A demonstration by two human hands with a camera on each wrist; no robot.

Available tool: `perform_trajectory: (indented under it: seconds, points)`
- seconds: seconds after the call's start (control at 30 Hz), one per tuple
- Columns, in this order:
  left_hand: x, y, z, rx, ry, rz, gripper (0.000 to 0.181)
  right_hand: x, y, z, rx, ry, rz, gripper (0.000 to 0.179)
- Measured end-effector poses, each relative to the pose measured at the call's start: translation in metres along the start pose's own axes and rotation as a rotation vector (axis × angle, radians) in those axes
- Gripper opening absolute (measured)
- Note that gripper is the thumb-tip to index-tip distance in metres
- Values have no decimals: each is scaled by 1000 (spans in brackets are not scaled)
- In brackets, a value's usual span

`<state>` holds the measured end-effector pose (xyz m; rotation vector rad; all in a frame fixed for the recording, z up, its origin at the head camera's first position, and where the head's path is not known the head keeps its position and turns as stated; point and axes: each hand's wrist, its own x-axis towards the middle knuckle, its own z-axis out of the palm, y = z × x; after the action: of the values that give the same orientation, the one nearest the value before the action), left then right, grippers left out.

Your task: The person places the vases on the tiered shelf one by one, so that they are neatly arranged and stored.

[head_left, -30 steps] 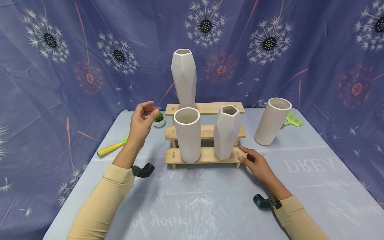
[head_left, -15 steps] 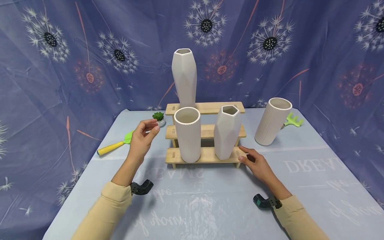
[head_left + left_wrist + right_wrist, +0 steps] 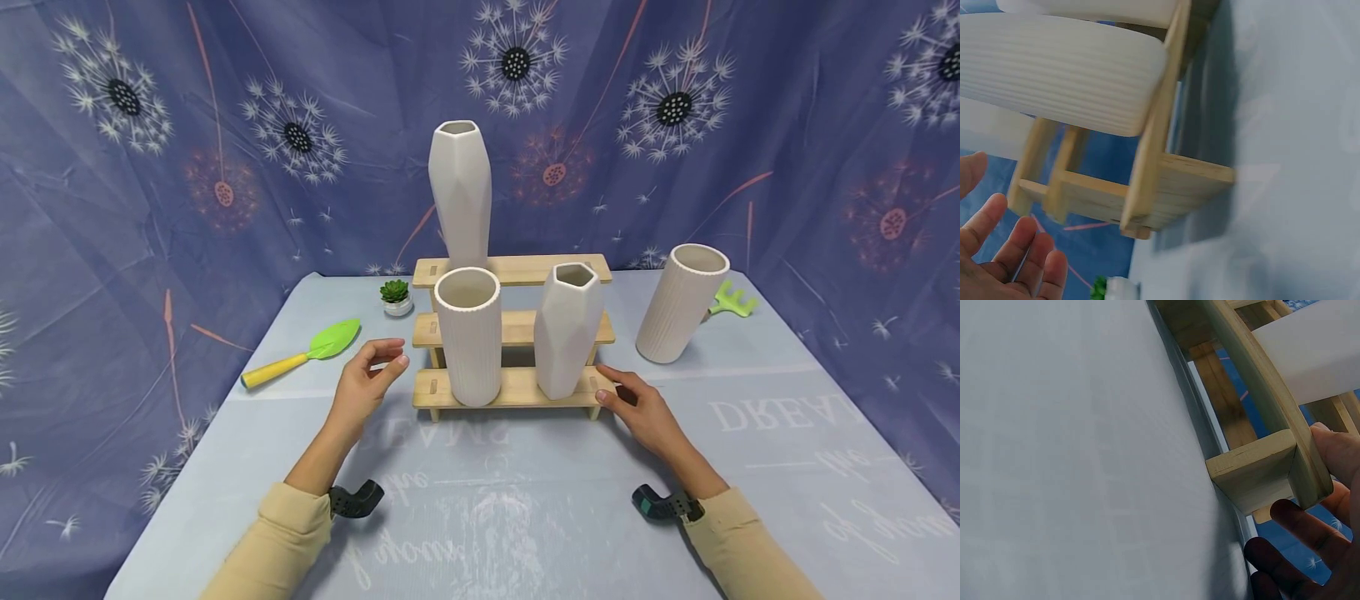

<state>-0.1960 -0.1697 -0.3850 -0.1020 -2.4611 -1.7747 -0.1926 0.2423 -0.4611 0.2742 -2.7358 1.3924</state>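
Observation:
A three-tier wooden stand (image 3: 517,390) bears white vases. On its lowest step are a ribbed round vase (image 3: 470,350) at left and a faceted vase (image 3: 567,333) at right; a taller faceted vase (image 3: 461,192) rises from the top step. My right hand (image 3: 643,412) grips the right end of the lowest step, its thumb (image 3: 1335,447) on the upper face and fingers at the end and below. My left hand (image 3: 363,387), fingers loosely bent, hovers just left of the stand and holds nothing. In the left wrist view its fingertips (image 3: 1022,231) are apart from the wood.
Another ribbed vase (image 3: 681,304) stands on the table at right, partly hiding a green hand rake (image 3: 733,302). A green trowel with a yellow handle (image 3: 277,370) lies at left. Behind it is a small potted succulent (image 3: 395,297). A blue dandelion-print cloth (image 3: 360,75) hangs behind.
My left hand has come down and toward me, from beside the succulent to beside the lowest step, uncovering the trowel's blade. My right hand, the stand and the vases have stayed put.

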Motion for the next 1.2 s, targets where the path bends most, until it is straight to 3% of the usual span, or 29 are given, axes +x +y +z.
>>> perform_trajectory:
  seconds: [0.43,0.6,0.8,1.0,1.2]
  points:
    - [-4,-35,8,53,-81,0,45,0,0,0,4,-3,0,53]
    - [-3,-42,10,52,-101,-28,46,-1,0,-1,8,-7,9,54]
    - [-3,-48,14,74,-114,-19,45,-1,-3,-1,23,-12,11,54]
    - [-7,-38,17,53,-154,1,44,-2,-3,-1,19,-8,2,53]
    - [-15,-19,19,48,-184,-50,45,-1,0,0,5,-1,-1,52]
